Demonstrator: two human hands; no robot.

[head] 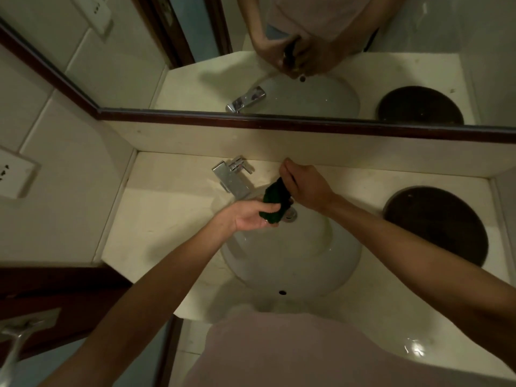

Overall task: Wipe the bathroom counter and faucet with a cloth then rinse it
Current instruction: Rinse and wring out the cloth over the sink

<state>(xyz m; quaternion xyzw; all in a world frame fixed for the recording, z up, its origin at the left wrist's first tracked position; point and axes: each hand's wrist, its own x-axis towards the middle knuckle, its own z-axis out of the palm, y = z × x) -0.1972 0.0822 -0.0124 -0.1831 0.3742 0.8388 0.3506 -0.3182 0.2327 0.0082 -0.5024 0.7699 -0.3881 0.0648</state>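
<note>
A dark green cloth is bunched into a roll over the back of the white sink basin, just right of the chrome faucet. My left hand grips its lower end from below. My right hand is closed around its upper end. The cloth hangs above the drain. I cannot tell whether water runs from the spout. The cream counter surrounds the basin.
A mirror with a dark wooden frame runs along the back wall above a low backsplash. A round dark opening is set in the counter at the right. A wall socket sits left, and a metal handle at the bottom left.
</note>
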